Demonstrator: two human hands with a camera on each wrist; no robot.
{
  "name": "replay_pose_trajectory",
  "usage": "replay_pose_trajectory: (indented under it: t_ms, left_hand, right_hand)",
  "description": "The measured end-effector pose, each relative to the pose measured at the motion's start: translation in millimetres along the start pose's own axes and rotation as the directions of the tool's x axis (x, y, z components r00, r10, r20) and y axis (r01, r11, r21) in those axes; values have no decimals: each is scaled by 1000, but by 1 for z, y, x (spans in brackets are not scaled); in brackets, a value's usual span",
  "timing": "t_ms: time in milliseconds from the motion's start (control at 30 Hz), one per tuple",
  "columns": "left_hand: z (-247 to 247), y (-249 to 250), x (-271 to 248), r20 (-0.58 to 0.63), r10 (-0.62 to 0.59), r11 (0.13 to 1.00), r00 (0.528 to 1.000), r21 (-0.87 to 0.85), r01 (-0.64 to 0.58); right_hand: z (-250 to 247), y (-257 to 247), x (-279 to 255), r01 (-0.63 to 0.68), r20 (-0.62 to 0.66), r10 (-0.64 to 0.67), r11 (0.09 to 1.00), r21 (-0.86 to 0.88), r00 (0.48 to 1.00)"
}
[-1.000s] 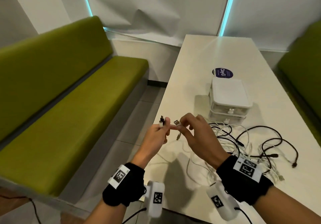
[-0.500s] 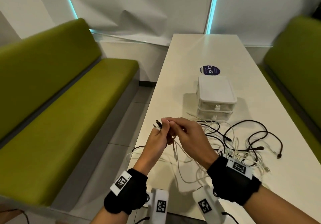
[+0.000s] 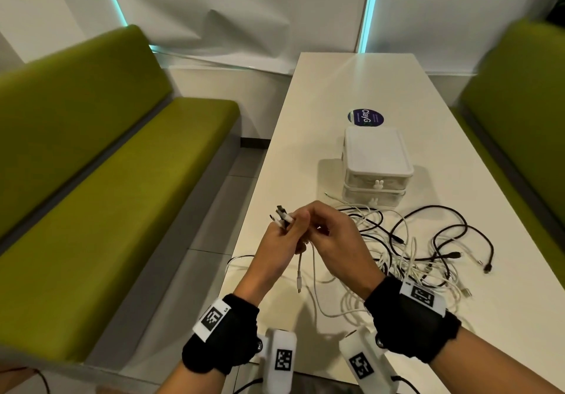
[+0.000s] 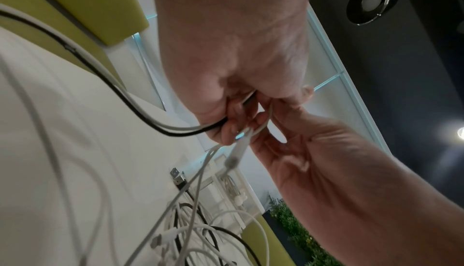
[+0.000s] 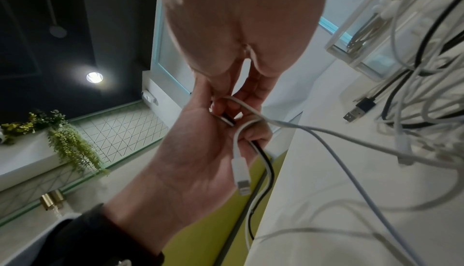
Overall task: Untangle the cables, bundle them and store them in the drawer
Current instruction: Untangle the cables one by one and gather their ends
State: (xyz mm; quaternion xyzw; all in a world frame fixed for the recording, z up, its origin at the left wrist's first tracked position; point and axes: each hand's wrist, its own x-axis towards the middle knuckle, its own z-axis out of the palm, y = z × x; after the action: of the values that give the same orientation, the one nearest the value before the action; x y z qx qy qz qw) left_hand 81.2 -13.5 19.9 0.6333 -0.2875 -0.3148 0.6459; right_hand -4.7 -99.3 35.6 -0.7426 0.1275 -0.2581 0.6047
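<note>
At lower centre of the head view, the left hand point(image 3: 279, 242) holds three plug ends point(image 3: 281, 215), fingers curled round a black and a white lead so the ends stay aligned for bundling. The right hand point(image 3: 337, 245) meets it, fingers pinching a white cable point(image 5: 253, 109) whose connector point(image 5: 240, 173) dangles below, apparently to add it to the set. The remaining cables point(image 3: 428, 250), black and white, lie tangled on the table point(image 3: 336, 88) at centre right; their number cannot be counted. One drawer unit point(image 3: 377, 167) with two drawers, both closed, stands just beyond the tangle.
</note>
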Motion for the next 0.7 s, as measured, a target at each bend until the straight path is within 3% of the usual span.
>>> replay_pose_trajectory:
  t_ms: [167, 300, 400, 533, 700]
  left_hand:
    - [4, 2, -3, 8, 9, 1000, 1000, -10, -9]
    - [6, -5, -5, -19, 37, 999, 999, 12, -36]
    - [9, -3, -9, -76, 46, 997, 996, -54, -50]
    - [7, -3, -7, -189, 89, 996, 978, -12, -93]
    - [5, -5, -6, -315, 106, 994, 943, 13, -107]
  right_hand:
    - [-1, 6, 2, -29, -92, 31, 999, 24, 995]
    - [-1, 0, 0, -53, -63, 57, 997, 64, 996]
    - [-3, -3, 0, -79, -8, 79, 995, -61, 997]
    - [0, -6, -2, -48, 70, 63, 977, -208, 995]
    - [5, -8, 0, 11, 70, 17, 924, -382, 997]
